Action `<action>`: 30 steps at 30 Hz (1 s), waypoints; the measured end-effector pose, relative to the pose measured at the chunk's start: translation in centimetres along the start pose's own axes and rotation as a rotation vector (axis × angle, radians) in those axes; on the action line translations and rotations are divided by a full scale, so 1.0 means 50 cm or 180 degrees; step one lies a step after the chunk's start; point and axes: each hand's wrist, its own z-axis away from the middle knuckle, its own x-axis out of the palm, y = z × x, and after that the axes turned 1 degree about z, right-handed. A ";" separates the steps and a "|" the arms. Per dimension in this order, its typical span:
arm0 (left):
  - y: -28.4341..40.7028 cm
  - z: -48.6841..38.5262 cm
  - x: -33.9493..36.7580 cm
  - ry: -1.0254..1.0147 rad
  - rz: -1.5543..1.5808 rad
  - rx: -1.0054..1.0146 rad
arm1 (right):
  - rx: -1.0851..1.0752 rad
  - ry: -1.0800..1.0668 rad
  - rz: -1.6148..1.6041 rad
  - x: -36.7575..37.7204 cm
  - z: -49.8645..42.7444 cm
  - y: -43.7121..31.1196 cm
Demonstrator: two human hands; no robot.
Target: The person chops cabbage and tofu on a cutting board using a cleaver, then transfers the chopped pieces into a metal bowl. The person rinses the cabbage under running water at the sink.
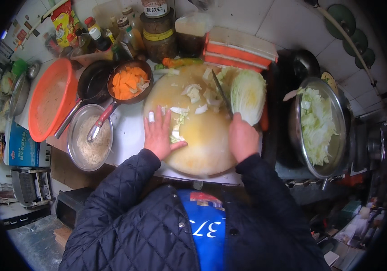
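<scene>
My right hand (243, 138) is closed around the handle of a kitchen knife (222, 90), whose blade points away from me over the right part of a round cutting board (200, 152). Just beyond that hand lies a cut Chinese cabbage (248, 96). My left hand (159, 135) rests spread at the board's left edge, with white tape or a bandage around one finger. Small cabbage scraps (176, 132) lie beside its fingers, and larger pieces (192, 93) are scattered farther back on the board.
Left of the board stand a small pan of sliced carrots (129, 84), a dark frying pan (95, 81), a metal bowl of pale shreds (90, 144) and an orange basin (51, 100). A metal basin of cut cabbage (319, 127) stands right. Bottles and jars (159, 40) line the back.
</scene>
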 end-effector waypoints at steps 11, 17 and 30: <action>-0.021 -0.102 0.005 -0.0024 0.0140 0.0363 | -0.0339 -0.0524 0.0145 0.001 0.075 -0.042; -0.015 -0.153 0.001 -0.0162 0.0394 0.0469 | 0.0143 -0.0244 -0.0305 -0.024 0.030 -0.039; -0.015 -0.154 0.027 0.0153 0.0588 0.0526 | -0.0357 -0.0357 0.0031 0.048 -0.065 -0.070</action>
